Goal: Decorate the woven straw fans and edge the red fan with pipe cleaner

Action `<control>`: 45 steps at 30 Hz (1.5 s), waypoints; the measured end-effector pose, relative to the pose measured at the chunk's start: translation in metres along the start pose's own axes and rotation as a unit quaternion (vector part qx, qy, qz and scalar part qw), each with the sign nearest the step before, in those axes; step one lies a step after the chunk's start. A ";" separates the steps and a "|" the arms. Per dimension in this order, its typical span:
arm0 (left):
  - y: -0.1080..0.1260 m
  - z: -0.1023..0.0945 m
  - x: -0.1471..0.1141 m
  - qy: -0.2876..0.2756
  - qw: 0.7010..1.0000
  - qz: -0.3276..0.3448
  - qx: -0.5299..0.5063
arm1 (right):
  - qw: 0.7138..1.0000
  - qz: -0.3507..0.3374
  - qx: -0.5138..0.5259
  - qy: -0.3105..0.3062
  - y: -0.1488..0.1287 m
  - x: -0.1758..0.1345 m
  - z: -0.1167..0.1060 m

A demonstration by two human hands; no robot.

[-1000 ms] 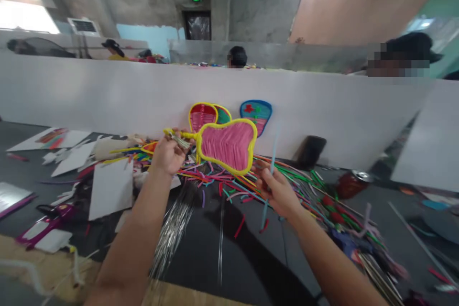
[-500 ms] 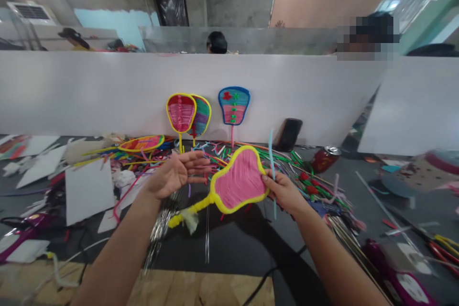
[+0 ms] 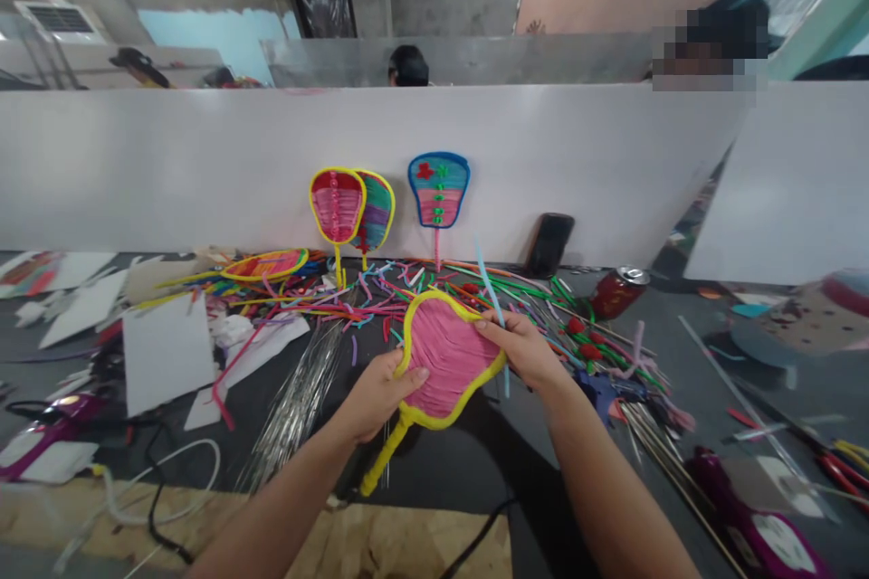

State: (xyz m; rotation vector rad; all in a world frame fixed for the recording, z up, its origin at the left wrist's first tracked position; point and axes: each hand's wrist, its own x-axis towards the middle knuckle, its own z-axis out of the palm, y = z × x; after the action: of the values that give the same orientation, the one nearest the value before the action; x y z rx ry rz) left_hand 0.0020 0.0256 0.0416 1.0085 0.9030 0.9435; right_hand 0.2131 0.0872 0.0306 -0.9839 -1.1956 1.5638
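Between my hands is a fan [image 3: 448, 357] made of pipe cleaners, pink inside with a yellow rim. Its yellow handle slants down toward the left. My left hand [image 3: 380, 389] grips the lower left edge, thumb lying on the pink face. At the upper right edge, my right hand [image 3: 520, 344] pinches the fan and also has a light blue pipe cleaner [image 3: 487, 276] in its fingers, standing nearly upright. Below the fan, a dark shadow falls on the table.
Finished fans [image 3: 438, 190] lean on the white partition [image 3: 204, 145]. Loose pipe cleaners, silvery wires [image 3: 299, 407], a phone [image 3: 549, 244] and a red can [image 3: 619, 291] lie around. Purple glue guns [image 3: 760, 525] rest at both sides. People sit beyond the partition.
My left hand, open and apart from the fan before, has closed on its edge. The fan has turned, its handle swinging downward. A pale scrap by the handle is out of sight.
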 end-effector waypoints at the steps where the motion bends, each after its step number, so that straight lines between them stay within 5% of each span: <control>1: -0.002 -0.001 -0.001 0.013 1.000 0.004 -0.006 | 1.000 0.003 0.011 -0.001 0.001 0.001 0.001; 7: -0.015 -0.005 -0.005 0.083 0.994 0.003 -0.072 | 0.996 0.043 0.081 0.017 0.008 0.004 0.001; 10: -0.021 -0.006 -0.005 0.105 0.990 0.002 -0.089 | 0.998 0.034 0.048 -0.020 0.011 0.004 -0.003; 27: -0.033 -0.011 -0.002 0.137 0.980 -0.031 -0.144 | 0.996 0.050 0.051 -0.052 0.021 0.008 -0.002; 33: -0.038 -0.019 -0.005 0.115 0.976 -0.029 -0.180 | 0.998 0.009 0.043 -0.042 0.020 0.009 0.000; 41: -0.038 -0.009 -0.008 -0.053 0.974 -0.135 -0.174 | 0.987 0.056 0.149 -0.034 0.019 0.001 0.011; 45: -0.042 -0.003 -0.007 -0.011 0.977 -0.118 -0.175 | 0.988 0.080 0.128 -0.010 0.018 0.003 0.012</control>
State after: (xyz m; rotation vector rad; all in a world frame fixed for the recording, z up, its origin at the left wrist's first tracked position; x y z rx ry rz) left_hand 0.0055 0.0092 0.0019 0.5952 0.7836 0.8505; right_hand 0.1974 0.0845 0.0156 -0.9121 -0.9177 1.8061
